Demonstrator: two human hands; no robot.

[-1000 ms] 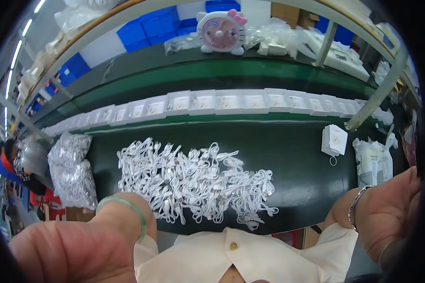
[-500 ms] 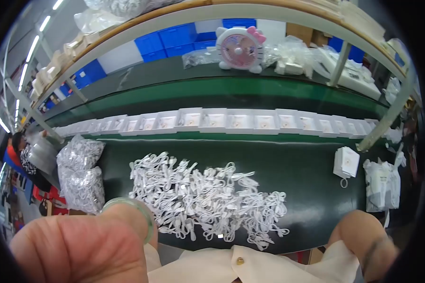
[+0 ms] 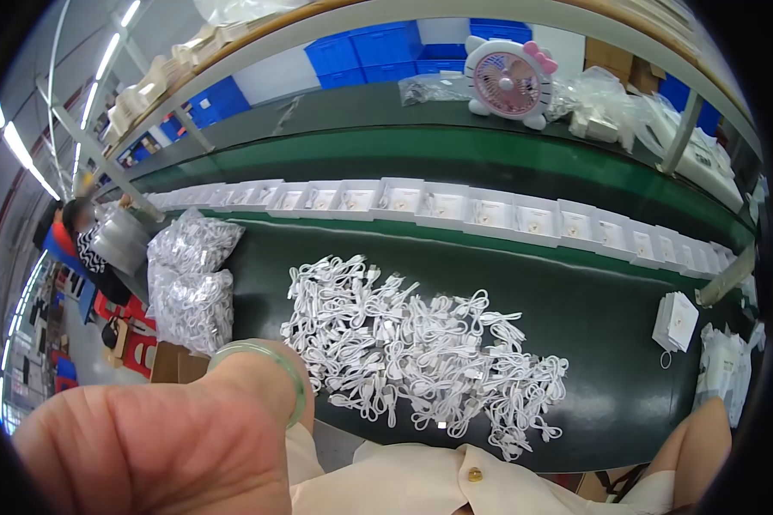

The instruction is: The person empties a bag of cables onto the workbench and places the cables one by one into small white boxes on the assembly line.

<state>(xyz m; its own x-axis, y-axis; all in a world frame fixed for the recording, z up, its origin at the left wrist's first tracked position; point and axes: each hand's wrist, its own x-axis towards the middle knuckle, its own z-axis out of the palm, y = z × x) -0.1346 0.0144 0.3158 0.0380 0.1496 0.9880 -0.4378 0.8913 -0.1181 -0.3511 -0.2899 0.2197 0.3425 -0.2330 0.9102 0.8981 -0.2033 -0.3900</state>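
My left hand (image 3: pixel 159 451) is raised close to the camera at the lower left, palm and wrist showing. A pale green bangle (image 3: pixel 299 378) circles the wrist. Its fingers lie outside the picture, so what they touch is hidden. Of my right arm (image 3: pixel 704 451) only a bare part shows at the lower right edge; the hand is out of sight. Beyond my left wrist, a heap of white bundled cables (image 3: pixel 421 352) lies on the dark green worktop (image 3: pixel 610 343).
A row of open white boxes (image 3: pixel 442 206) runs along the back. Plastic bags of cables (image 3: pixel 193 292) stand left. White cards or boxes (image 3: pixel 677 322) and a bagged item (image 3: pixel 720 369) stand right. A pink fan (image 3: pixel 507 81) sits behind; a person (image 3: pixel 94 249) is far left.
The view has turned left and tilted, so the table and everything on it sit farther right and slope down rightward. My left hand stays near the camera; less of my right arm shows.
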